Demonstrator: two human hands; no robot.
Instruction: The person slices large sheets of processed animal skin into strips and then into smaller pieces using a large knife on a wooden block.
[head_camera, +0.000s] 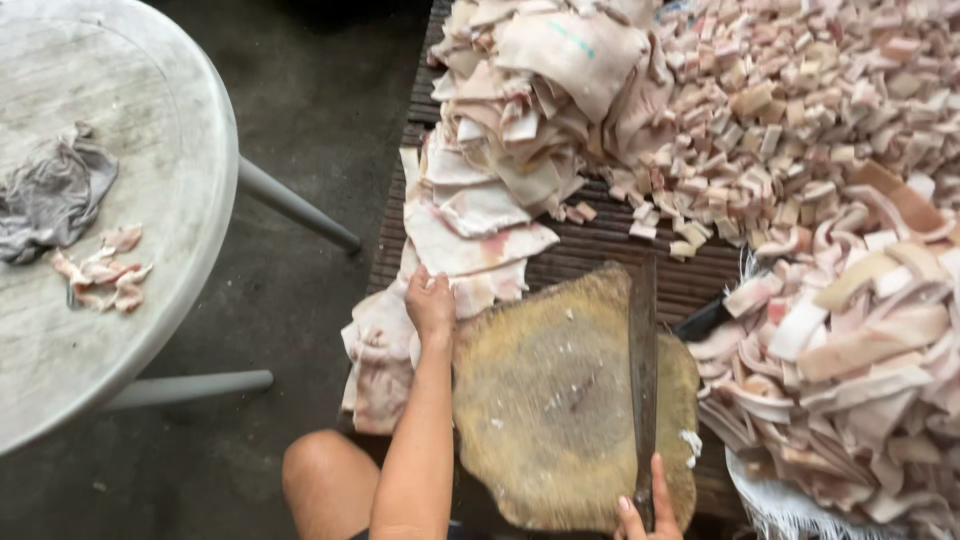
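- Holding the long knife (643, 380) by its handle, our right hand (645, 512) is closed; the blade lies across the round chopping block (560, 400), pointing away from us.
- Our left hand (430, 302) presses flat, fingers loose, on a pork skin sheet (470, 250) past the block's far left edge.

Left hand (431, 303): bare, no glove, no ring or band that shows; fingernails short and unpainted as far as can be told.
Left forearm (418, 440): bare along its whole visible length, from below the left hand to the lower edge of the view; no sleeve, no watch, no bracelet.
Right hand (646, 508): only the thumb and a fingertip or two show at the lower edge; bare, with a pale, slightly long thumbnail.
Right arm: out of view below the right hand.
Knee (328, 483): bare, rounded, left of the left forearm; no trouser leg over it.
Clothing: a sliver of dark fabric beside the left forearm at the lower edge, too little to tell its kind.
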